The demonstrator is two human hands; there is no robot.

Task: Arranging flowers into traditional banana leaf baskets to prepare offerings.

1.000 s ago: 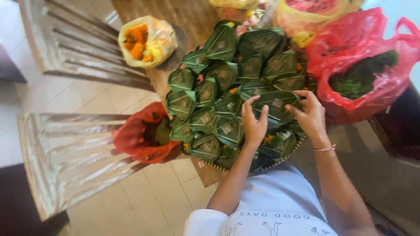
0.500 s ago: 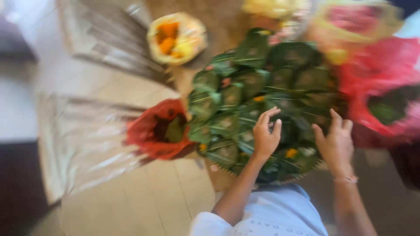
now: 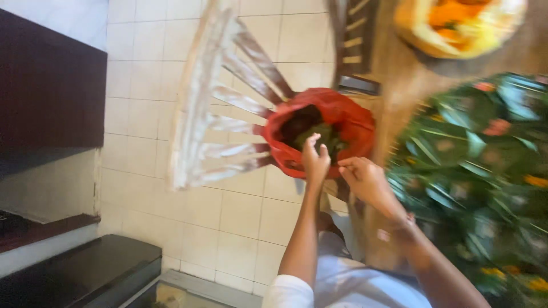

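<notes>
A red plastic bag point(image 3: 348, 117) with green leaves inside rests on a wooden chair point(image 3: 217, 108) left of the table. My left hand point(image 3: 315, 162) reaches over the bag's near rim, fingers slightly apart and pointing into the opening, nothing seen in it. My right hand point(image 3: 365, 181) is just right of it at the bag's lower edge with its fingers curled. Blur hides whether it grips the rim. At the right, a round tray heaped with many folded green leaf packets point(image 3: 479, 165) sits on the wooden table point(image 3: 399, 85).
A yellow plastic bag of orange flowers point(image 3: 459, 23) lies on the table at the top right. A second chair back point(image 3: 348, 40) stands beyond the red bag. White floor tiles point(image 3: 228, 217) spread below, and dark furniture point(image 3: 51, 85) lines the left side.
Both hands left the leaf packets on the tray and moved left to the red bag on the chair. The view swung left and down, pushing the tray to the right edge.
</notes>
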